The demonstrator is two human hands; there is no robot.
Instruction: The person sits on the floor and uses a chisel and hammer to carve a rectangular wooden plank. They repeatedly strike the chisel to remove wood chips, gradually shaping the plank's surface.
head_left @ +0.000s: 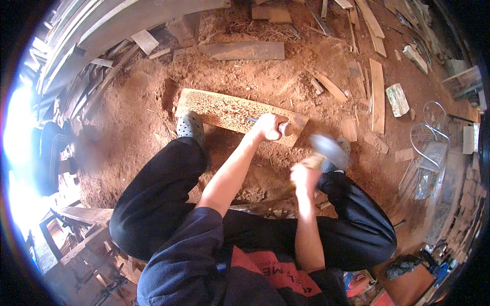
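Note:
Under my outstretched left arm lies a pale wooden board (232, 111), its upper face covered with small gouged marks. My left hand (267, 127) is closed around a chisel (285, 128); the round end of its handle sticks out on the right, and a bit of dark blade shows on the left over the board. Lower and to the right, my right hand (304, 176) grips a hammer (329, 148) by its light handle. Motion smears the hammer's greyish head, which is apart from the chisel. My left shoe (190, 125) rests against the board's near edge.
Reddish dirt and shavings surround the board. A plank (242, 50) lies beyond it, with loose wood strips (377, 97) and a whitish block (397, 100) to the right. A wire rack (431, 135) stands farther right. Stacked timber (122, 28) fills the far left. Another person's leg (53, 153) shows at left.

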